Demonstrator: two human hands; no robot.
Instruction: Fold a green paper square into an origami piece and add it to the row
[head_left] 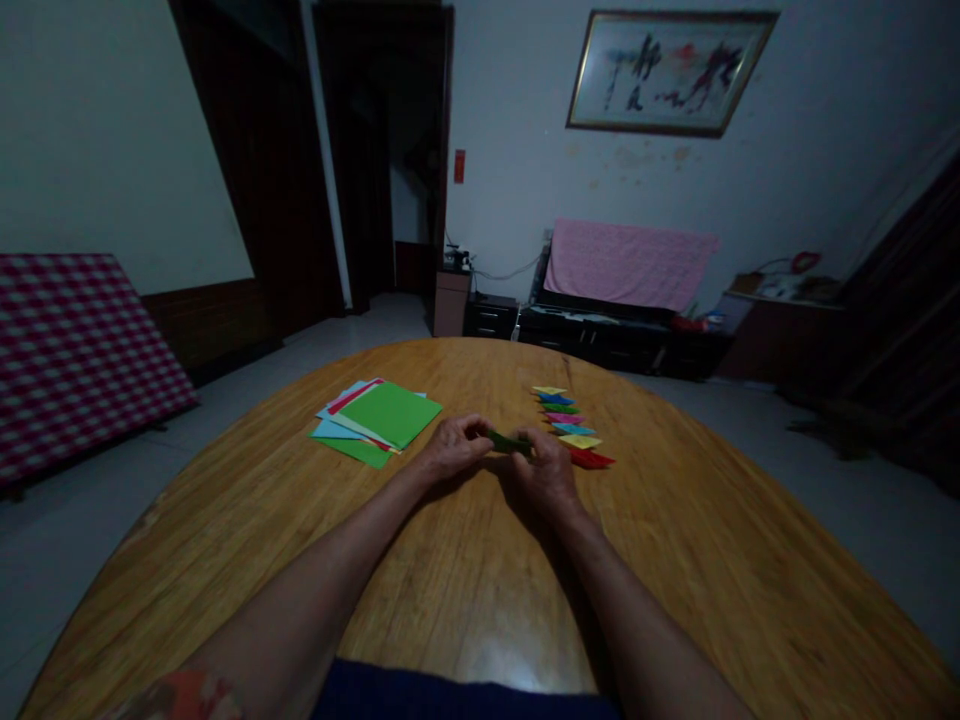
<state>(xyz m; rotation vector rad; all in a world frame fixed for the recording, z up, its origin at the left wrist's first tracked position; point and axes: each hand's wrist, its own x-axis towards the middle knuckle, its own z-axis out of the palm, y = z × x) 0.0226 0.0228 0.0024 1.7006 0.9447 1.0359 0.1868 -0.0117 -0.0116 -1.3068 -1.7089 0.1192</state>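
Note:
Between my two hands is a small dark green folded paper (508, 442), partly covered by the fingers. My left hand (459, 445) pinches its left end. The right end is gripped by my right hand (547, 468), whose fingers curl over it. Just right of that hand lies a red folded paper boat (592, 458), the nearest in a row of small folded papers in several colours. A yellow folded paper (580, 441) sits behind the red one, and a blue folded paper (556, 399) lies farther back. Left of my left hand is a loose stack of square coloured sheets, with a green sheet (394, 412) on top.
All of this rests on a round wooden table (465, 560). Beyond its far edge stand a low black cabinet (600, 340) and a pink cloth (630, 262) draped over something. A red checked cloth (82, 360) covers a surface at the left.

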